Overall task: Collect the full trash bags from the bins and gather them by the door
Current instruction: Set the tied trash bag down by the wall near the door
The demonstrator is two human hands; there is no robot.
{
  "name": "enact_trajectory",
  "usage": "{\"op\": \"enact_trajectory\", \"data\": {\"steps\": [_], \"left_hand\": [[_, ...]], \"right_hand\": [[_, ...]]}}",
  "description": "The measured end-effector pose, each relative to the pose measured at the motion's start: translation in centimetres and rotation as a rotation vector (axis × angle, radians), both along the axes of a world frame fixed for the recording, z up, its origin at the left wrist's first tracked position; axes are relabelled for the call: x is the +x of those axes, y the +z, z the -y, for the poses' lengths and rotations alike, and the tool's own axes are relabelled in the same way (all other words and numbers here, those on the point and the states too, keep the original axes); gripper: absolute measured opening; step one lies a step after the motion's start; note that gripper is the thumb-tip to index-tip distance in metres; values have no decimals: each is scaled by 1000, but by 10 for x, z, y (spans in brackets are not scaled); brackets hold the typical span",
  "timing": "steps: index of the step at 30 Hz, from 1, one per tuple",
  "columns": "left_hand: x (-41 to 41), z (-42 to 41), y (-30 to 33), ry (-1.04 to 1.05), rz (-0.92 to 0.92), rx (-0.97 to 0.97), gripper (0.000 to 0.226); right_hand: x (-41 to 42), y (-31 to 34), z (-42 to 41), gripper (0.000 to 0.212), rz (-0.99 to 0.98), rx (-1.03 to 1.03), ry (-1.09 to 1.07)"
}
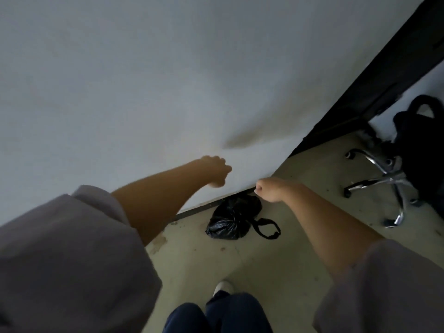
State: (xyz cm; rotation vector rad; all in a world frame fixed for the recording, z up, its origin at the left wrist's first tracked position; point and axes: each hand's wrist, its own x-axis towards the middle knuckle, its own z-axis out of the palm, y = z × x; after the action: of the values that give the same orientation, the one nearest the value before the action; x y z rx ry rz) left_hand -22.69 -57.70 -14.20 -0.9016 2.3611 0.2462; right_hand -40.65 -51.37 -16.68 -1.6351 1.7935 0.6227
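A full black trash bag point(231, 218) lies on the beige floor against the foot of a large white wall or door panel point(144, 92). Its loose loop handle rests on the floor to its right. My right hand point(268, 189) hovers just above the bag's top right, fingers curled into a fist with nothing visibly in them. My left hand point(216, 171) is stretched out in front of the white panel, higher and to the left of the bag, its fingers also curled and holding nothing.
A dark strip point(201, 209) runs along the panel's base. A black frame or edge point(384, 80) rises at the right. Beyond it stands an office chair with a chrome star base point(384, 183) and a black backpack point(420, 140). My shoe point(223, 287) is on the floor below the bag.
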Motion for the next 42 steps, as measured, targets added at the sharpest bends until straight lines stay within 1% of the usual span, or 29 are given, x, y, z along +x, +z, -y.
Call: {"op": "enact_trajectory", "data": {"steps": [2, 4, 5, 8, 10, 12, 13, 16, 20, 23, 27, 31, 34, 37, 42], "left_hand": [[-2, -9, 49, 151, -76, 154, 50], [4, -16, 94, 247, -157, 231, 47], [9, -20, 116, 275, -199, 240, 45], [35, -34, 167, 328, -257, 245, 41], [59, -44, 187, 362, -269, 231, 40], [89, -54, 201, 430, -283, 215, 40], [107, -60, 206, 471, -291, 211, 40], [164, -81, 212, 604, -318, 200, 38], [240, -113, 209, 811, -316, 171, 36], [291, -141, 208, 1005, -319, 138, 37], [354, -195, 204, 1272, -341, 81, 37], [402, -268, 196, 1526, -367, 3, 35], [422, -335, 193, 1727, -367, -48, 35], [433, -409, 189, 1905, -360, -73, 34], [433, -522, 184, 2172, -379, -113, 34]], "right_hand": [[5, 59, 4, 39, 1, -12, 16], [12, 113, 5, 31, 2, -27, 32], [16, 135, 5, 27, -2, -27, 47], [36, 187, 1, 35, -20, -23, 87], [53, 207, 0, 34, -36, -11, 145], [75, 221, 1, 27, -63, -25, 210], [89, 227, 1, 28, -68, -34, 236], [134, 234, 1, 30, -82, -37, 329], [206, 232, -2, 38, -89, -22, 521], [264, 226, -6, 34, -65, 24, 671], [346, 223, -22, 45, -78, 71, 910], [425, 214, -49, 41, -47, 33, 1157], [477, 209, -81, 36, -25, 19, 1329], [521, 207, -132, 30, -10, 17, 1519], [575, 195, -238, 36, 69, 3, 1761]]}}
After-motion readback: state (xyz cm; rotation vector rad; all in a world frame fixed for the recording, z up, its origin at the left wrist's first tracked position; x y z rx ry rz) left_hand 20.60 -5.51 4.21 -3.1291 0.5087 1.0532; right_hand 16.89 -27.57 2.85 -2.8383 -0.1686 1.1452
